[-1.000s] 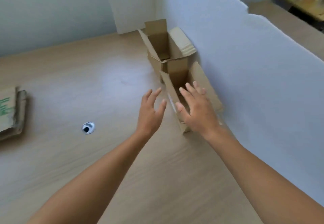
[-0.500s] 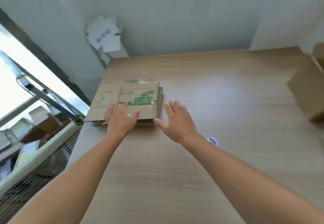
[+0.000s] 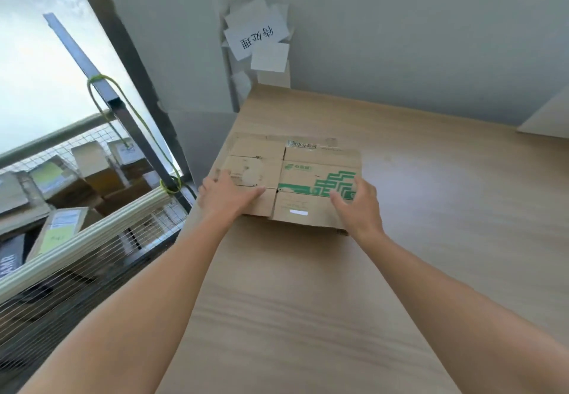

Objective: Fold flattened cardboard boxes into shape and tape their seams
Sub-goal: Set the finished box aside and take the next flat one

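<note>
A stack of flattened cardboard boxes (image 3: 295,175) lies at the left edge of the wooden table (image 3: 431,208); the top one bears a green printed pattern. My left hand (image 3: 226,195) rests on the stack's near left corner, thumb laid across the top sheet. My right hand (image 3: 358,204) grips the near right edge of the top flattened box, fingers curled over the green print. The near edge of the top sheet looks slightly raised off the table.
White walls close the table's far side, with paper notes (image 3: 257,37) stuck in the corner. A white panel (image 3: 545,116) stands at the far right. Left of the table, a wire rack (image 3: 77,239) with packages sits below a window.
My view swung left from the folded boxes by the white panel to the flat stack. Both hands travelled from there to the stack and now rest on its near corners.
</note>
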Demonstrator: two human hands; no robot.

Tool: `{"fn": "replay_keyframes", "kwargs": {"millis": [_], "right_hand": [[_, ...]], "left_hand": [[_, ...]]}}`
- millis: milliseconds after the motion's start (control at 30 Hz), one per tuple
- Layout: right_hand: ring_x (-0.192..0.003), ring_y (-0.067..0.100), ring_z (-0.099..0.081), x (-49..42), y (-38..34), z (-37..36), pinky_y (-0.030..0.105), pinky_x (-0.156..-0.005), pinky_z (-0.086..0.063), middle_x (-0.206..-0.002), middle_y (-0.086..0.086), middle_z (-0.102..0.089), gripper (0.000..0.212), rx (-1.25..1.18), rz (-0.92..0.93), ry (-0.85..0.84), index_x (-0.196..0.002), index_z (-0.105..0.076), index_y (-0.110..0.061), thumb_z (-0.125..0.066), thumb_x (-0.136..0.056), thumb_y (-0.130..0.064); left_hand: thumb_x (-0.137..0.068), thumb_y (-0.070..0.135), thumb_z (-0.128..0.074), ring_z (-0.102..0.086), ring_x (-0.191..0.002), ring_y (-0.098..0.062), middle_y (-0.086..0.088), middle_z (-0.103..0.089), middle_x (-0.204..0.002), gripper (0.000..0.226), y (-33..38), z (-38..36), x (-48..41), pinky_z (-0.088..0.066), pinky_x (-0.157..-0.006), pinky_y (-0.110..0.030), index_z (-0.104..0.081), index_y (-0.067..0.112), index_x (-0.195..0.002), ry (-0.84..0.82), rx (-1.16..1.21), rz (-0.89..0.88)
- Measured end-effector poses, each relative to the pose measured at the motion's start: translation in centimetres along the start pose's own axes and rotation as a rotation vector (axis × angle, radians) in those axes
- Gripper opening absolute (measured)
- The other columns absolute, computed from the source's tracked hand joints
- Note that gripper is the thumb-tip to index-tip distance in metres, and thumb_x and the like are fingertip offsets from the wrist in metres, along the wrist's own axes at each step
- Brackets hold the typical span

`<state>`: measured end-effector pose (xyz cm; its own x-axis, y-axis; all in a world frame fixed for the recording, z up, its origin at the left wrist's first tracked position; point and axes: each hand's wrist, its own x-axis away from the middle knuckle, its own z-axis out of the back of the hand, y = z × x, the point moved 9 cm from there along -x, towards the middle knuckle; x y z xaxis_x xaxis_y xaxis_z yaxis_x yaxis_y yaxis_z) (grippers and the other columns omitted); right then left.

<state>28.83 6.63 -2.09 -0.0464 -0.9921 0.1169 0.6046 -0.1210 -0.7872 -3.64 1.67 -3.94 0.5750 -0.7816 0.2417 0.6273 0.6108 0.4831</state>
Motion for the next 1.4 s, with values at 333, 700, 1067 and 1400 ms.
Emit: {"fn": "replay_keyframes", "kwargs": {"millis": [333,700,1067,1400], "right_hand": [[-0.125,0.001,-0.045,26.5,13.0,13.1,0.029,-0.104,-0.046,-0.128,-0.010,-0.043,0.056,-0.187,-0.205,0.043,-0.137,-0.048,-0.039,-0.066,-0.084,-0.047],[-0.141,0.039,-0.024,43.8,28.0,16.8,0.047,-0.116,-0.026,-0.151,0.019,-0.027,0.084,0.236,-0.594,-0.098,-0.151,-0.033,-0.005,-0.056,-0.093,-0.061],[-0.144,0.030,-0.023,44.8,28.4,17.4,0.046,-0.119,-0.024,-0.151,0.009,-0.030,0.075,-0.007,-0.508,-0.001,-0.154,-0.033,-0.008,-0.060,-0.096,-0.048],[-0.123,0.018,-0.046,45.1,28.6,17.9,0.037,-0.107,-0.039,-0.139,0.006,-0.041,0.052,-0.183,-0.506,0.047,-0.135,-0.043,-0.010,-0.061,-0.097,-0.042]], "left_hand": [[-0.063,0.081,-0.071,-0.027,-0.134,-0.020,0.002,-0.024,-0.132,0.119,-7.1,-5.6,28.1,-0.025,-0.116,-0.034,-0.023,0.024,-0.156,-0.184,0.287,-0.024],[-0.051,0.101,-0.051,-0.025,-0.140,-0.035,-0.015,-0.030,-0.149,0.135,-9.9,-12.5,47.0,-0.027,-0.115,-0.052,-0.029,0.009,-0.147,-0.293,-0.102,0.004],[-0.054,0.085,-0.065,-0.020,-0.140,-0.044,-0.026,-0.018,-0.151,0.133,-8.5,-14.9,48.3,-0.027,-0.111,-0.058,-0.006,0.020,-0.154,-0.306,-0.363,-0.071],[-0.058,0.082,-0.057,-0.028,-0.135,-0.044,-0.026,-0.028,-0.145,0.117,-7.8,-14.7,48.7,-0.033,-0.108,-0.060,-0.017,0.021,-0.149,-0.302,-0.377,-0.108]]}}
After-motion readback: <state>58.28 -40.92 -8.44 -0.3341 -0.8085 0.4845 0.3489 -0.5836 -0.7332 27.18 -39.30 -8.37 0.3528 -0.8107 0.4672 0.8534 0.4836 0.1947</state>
